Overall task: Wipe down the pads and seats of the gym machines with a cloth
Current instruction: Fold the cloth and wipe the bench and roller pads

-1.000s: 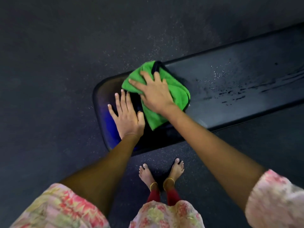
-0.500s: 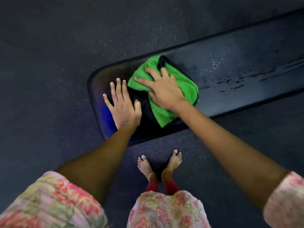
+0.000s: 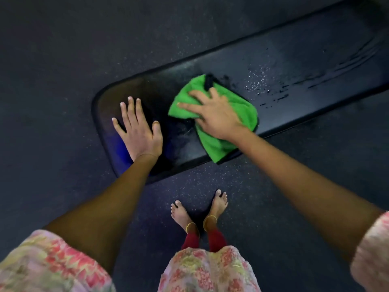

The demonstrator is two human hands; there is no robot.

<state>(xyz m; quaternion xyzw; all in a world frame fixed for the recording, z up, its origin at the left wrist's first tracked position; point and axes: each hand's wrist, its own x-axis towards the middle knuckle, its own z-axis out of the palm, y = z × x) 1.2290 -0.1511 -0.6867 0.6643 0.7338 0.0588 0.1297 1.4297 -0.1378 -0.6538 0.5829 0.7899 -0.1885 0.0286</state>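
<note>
Cloth: a green cloth (image 3: 223,114) lies rumpled on the black pad, towards its rounded near end; one corner hangs slightly over the pad's near edge, and a small black tab shows at its far edge.
Right hand: the right hand (image 3: 214,114) lies palm down on the cloth, pressing it to the pad.
Right fingers: the fingers (image 3: 189,106) are straight and spread apart, flat on the green fabric, not curled round it.
Pad: a long black bench pad (image 3: 305,66) runs from the rounded end at the left away to the upper right; water droplets and wet streaks glisten on it just beyond the cloth.
Left hand: the left hand (image 3: 139,131) rests palm down on the bare rounded end of the pad, beside the cloth but apart from it.
Left fingers: straight, slightly fanned, thumb out to the side, holding nothing.
Floor: dark speckled floor (image 3: 63,81) surrounds the pad.
Person: bare feet (image 3: 183,213) with gold anklets stand close to the pad's near edge; red leggings and floral clothing (image 3: 206,270) show below, with floral sleeves on both arms.
</note>
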